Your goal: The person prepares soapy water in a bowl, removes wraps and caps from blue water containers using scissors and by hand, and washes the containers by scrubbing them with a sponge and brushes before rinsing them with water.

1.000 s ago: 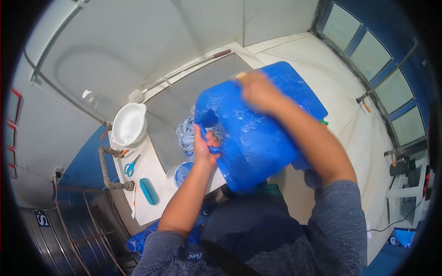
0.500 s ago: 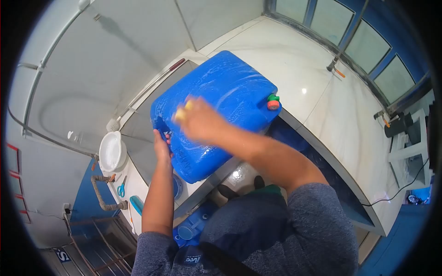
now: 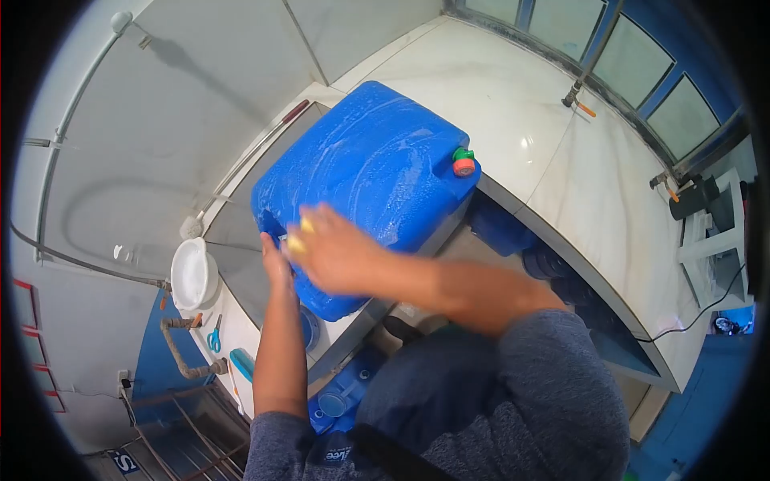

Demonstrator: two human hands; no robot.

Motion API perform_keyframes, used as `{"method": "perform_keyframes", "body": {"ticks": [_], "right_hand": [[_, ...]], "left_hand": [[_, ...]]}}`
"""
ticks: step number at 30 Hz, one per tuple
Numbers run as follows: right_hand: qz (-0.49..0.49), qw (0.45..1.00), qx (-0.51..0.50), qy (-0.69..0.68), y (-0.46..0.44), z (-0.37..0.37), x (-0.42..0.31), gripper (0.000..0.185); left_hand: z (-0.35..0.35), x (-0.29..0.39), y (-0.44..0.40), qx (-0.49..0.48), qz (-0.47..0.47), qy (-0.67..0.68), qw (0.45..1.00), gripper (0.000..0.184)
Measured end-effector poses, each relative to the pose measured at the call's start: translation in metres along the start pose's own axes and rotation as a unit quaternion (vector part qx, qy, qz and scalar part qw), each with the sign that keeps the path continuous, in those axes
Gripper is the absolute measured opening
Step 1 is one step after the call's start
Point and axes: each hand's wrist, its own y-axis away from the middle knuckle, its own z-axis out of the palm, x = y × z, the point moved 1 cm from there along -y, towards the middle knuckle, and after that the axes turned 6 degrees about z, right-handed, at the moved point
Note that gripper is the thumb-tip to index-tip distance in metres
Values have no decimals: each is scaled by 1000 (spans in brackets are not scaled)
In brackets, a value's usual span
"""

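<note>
A big blue plastic water container [image 3: 365,152] lies on its side across the counter, its upper face streaked with white suds. At its right end is a green and red spigot [image 3: 464,163]. My left hand [image 3: 277,263] is closed round the handle at the container's near left end; part of its fingers is hidden. My right hand [image 3: 337,252], blurred by motion, presses a yellow sponge [image 3: 297,242] on the container's soapy face, close to my left hand. Only bits of the sponge show between the fingers.
Left of the container stand a white basin [image 3: 192,276], blue scissors [image 3: 215,335] and a teal brush [image 3: 241,363]. A long-handled brush [image 3: 249,164] leans along the back wall. Blue containers [image 3: 501,224] sit below the counter. Pipe valves [image 3: 579,104] rise at the right.
My right hand with the sponge has swept down and left over the container toward my left hand. My left hand keeps its hold. The view has shifted a little.
</note>
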Motion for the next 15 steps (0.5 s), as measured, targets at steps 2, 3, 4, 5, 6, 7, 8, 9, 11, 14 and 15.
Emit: {"method": "perform_keyframes", "body": {"ticks": [2,3,4,5,6,7,8,9,11,14,15], "right_hand": [[-10,998,7,-63,39,-44,5,37],[6,997,13,-76,53,-56,23,38],[77,995,-2,-70,65,-69,57,38],[49,992,113,11,77,-72,101,36],[149,960,207,119,82,-67,115,36],[165,971,155,82,80,-64,106,35],[178,977,108,48,76,-61,92,35],[117,988,104,10,82,-46,63,37],[24,997,60,-35,114,-35,10,54],[280,932,215,-88,153,32,91,61],[383,869,278,-143,157,37,123,67]], "left_hand": [[-2,4,3,-11,6,23,1000,49],[-1,9,14,-25,-8,37,999,50],[1,11,20,-39,-20,50,998,50],[0,7,19,-38,-32,71,996,51],[-5,4,22,-32,-37,69,996,51],[-6,5,21,-42,-52,70,995,51],[-2,6,20,-50,-55,71,995,51],[2,8,19,-58,-59,72,994,52],[4,10,22,-61,-71,99,991,52],[16,32,52,-29,-80,76,993,51],[22,40,62,-16,-81,67,994,50]]}}
